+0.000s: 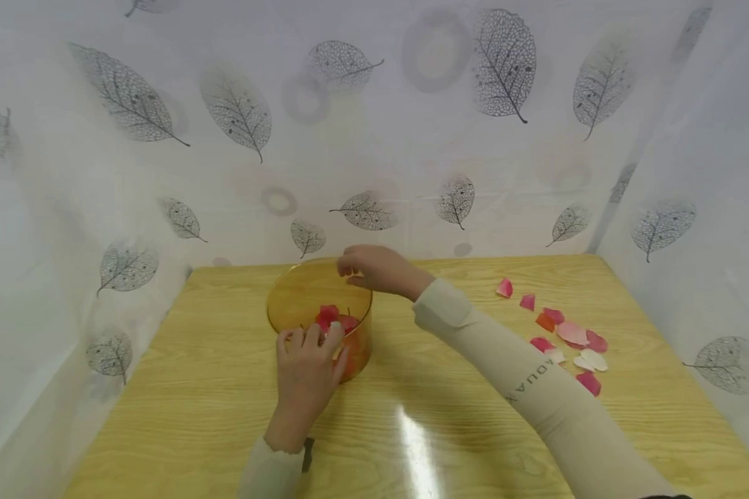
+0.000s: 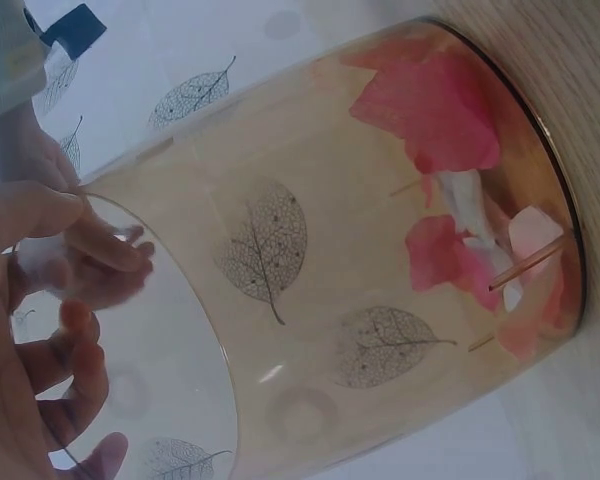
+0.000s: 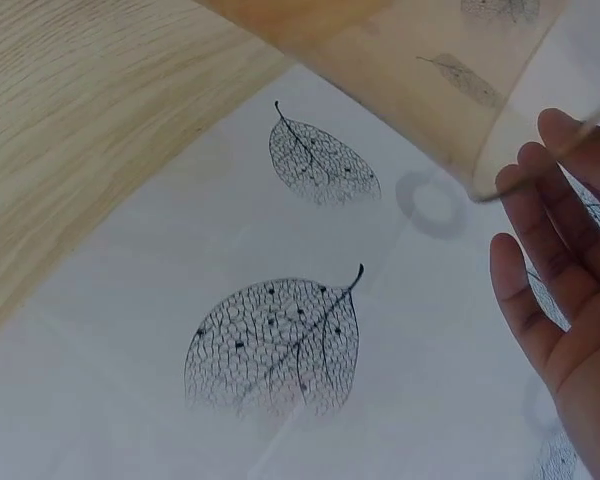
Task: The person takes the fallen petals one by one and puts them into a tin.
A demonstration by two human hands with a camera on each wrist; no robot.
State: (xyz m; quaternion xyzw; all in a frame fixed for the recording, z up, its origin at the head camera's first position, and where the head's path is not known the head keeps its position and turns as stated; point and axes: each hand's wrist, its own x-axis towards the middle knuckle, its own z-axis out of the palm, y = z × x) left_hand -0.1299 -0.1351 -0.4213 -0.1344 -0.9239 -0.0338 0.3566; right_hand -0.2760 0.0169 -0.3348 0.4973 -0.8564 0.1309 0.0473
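A clear amber cylindrical vase (image 1: 357,352) stands on the table, left of centre. Pink, red and pale flower petals (image 2: 435,110) lie at its bottom, along with a few thin brown sticks (image 2: 528,262). My left hand (image 1: 306,374) holds the vase's near rim, its bent fingers over the edge and the thumb along it. Above the opening, at the far right of the rim, is my right hand (image 1: 379,269). Its fingers (image 3: 552,215) are loosely bent, with nothing visible between them, and the rim crosses them in the right wrist view.
Several loose petals (image 1: 572,334), pink, red and white, are scattered on the right side of the wood-grain table (image 1: 206,388). My right forearm passes over part of that side. White sheeting (image 1: 406,159) printed with leaves encloses the table at the back and sides.
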